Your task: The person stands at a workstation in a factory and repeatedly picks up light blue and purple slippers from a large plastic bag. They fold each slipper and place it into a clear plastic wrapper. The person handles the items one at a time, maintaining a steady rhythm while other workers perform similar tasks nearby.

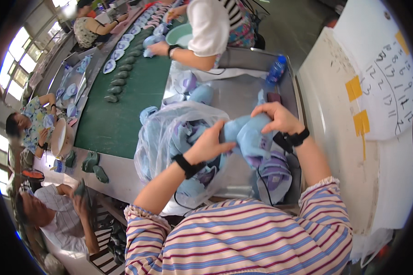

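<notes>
Between my hands is a light blue shoe upper (251, 136), soft and rounded. My right hand (281, 120) grips its upper right side with curled fingers. My left hand (210, 144) has its thumb and fingers around the left end of the same upper; part of that grip is hidden. Just left of it, a clear plastic bag (158, 133) bulges with several blue and purple shoe uppers. Below my right hand lies a stack of purple and blue shoe uppers (276, 176). More blue uppers (201, 94) lie on the metal tray beyond the bag.
The metal tray (236, 94) has a raised rim and holds a blue bottle (276, 69). A green conveyor belt (119, 114) carries rows of dark shoe pieces and blue uppers. Co-workers sit along the left and one stands ahead by a green basin (179, 34). A white board stands at right.
</notes>
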The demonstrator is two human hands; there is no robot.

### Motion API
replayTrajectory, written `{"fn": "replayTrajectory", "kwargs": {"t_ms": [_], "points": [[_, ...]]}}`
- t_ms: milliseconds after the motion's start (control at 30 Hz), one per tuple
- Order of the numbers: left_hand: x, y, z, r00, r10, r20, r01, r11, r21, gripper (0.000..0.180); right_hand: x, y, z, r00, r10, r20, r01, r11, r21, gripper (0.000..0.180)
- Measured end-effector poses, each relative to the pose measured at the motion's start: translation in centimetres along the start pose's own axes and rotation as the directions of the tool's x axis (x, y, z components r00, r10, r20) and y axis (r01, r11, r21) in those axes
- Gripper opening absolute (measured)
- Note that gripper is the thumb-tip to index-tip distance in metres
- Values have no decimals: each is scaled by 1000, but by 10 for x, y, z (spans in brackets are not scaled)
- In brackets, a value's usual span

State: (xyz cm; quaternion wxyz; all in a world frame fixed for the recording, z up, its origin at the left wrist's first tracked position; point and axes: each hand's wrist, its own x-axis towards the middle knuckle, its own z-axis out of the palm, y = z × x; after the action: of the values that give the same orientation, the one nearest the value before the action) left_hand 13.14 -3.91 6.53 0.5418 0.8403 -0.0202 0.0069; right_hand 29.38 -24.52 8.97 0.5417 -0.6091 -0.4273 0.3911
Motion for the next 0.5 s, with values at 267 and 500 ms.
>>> {"fn": "replayTrajectory", "kwargs": {"t_ms": [267, 500], "points": [[-72, -22, -45, 861, -267, -433, -72, 779, -623, 28, 49, -38, 36, 964, -122, -235, 108, 992, -70, 42], [-115, -28, -63, 678, -226, -699, -248, 825, -508, 41, 86, -56, 66, 994, -86, 73, 88, 996, -30, 45]]}}
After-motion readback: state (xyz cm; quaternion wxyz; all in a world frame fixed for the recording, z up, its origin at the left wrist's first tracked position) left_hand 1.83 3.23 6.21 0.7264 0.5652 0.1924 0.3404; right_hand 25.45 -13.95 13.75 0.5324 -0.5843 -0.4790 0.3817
